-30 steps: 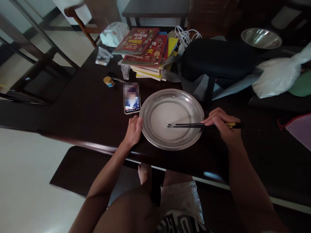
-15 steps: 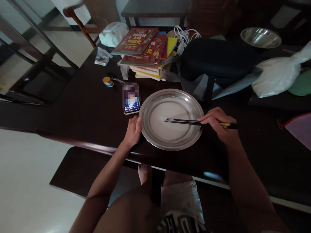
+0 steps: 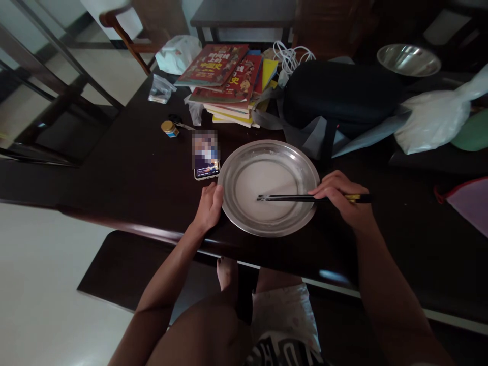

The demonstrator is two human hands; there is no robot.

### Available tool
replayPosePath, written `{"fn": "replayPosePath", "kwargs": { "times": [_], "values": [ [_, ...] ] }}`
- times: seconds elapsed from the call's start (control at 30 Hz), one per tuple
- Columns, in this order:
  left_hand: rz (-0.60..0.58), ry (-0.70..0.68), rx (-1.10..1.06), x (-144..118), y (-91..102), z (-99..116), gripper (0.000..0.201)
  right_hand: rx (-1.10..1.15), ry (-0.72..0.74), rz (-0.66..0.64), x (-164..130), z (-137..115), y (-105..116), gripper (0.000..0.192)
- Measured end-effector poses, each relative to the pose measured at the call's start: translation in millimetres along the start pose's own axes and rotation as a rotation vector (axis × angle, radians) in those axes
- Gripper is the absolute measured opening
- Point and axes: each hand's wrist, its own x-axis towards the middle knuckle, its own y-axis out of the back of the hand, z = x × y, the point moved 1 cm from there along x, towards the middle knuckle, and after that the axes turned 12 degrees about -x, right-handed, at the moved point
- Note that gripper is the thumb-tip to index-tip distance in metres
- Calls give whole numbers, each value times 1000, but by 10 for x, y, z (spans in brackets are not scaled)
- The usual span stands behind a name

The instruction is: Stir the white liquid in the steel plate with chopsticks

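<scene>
A wide steel basin (image 3: 231, 213) rests on the dark table near its front edge. Whitish liquid (image 3: 263, 178) covers its bottom. My left hand (image 3: 210, 204) grips the basin's left rim, thumb on the edge. In my right hand (image 3: 343, 197) is a pair of black chopsticks (image 3: 290, 197) with gold bands, held almost level over the basin's right rim. Their whitened tips are at the liquid, left of its centre. Beyond my left hand lies a lit phone (image 3: 207, 172), close to the basin's left side.
Behind the basin are a stack of books (image 3: 224, 76), a black case (image 3: 339, 94) and a white cable (image 3: 292, 55). A small jar (image 3: 170, 128) and scissors (image 3: 183, 123) lie left. To the right are a white plastic bag (image 3: 432, 119), another steel bowl (image 3: 408, 59) and a purple cloth (image 3: 470, 203).
The chopstick tips have shifted slightly toward me and to the left in the liquid. My left hand and the basin stay put. The phone's picture has changed.
</scene>
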Motion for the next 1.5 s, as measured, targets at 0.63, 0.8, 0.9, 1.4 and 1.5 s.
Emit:
{"fn": "replayPosePath", "kwargs": {
  "times": [0.63, 0.8, 0.9, 1.4, 1.5],
  "values": [
    [-3, -45, 38, 6, -6, -8, 69, 0, -9, -5, -4, 7, -8, 26],
    [8, -58, 26, 8, -10, -1, 71, -21, -30, 62, -7, 12, 6, 28],
    [1, -48, 24, 5, -9, 9, 71, 0, -22, 27, -5, 15, 2, 28],
    [6, -52, 36, 9, -8, 6, 70, -37, -8, 45, -2, 1, -3, 27],
    [6, -55, 38, 10, -7, 4, 69, 0, -18, 36, -6, 12, 3, 29]
  ]
}}
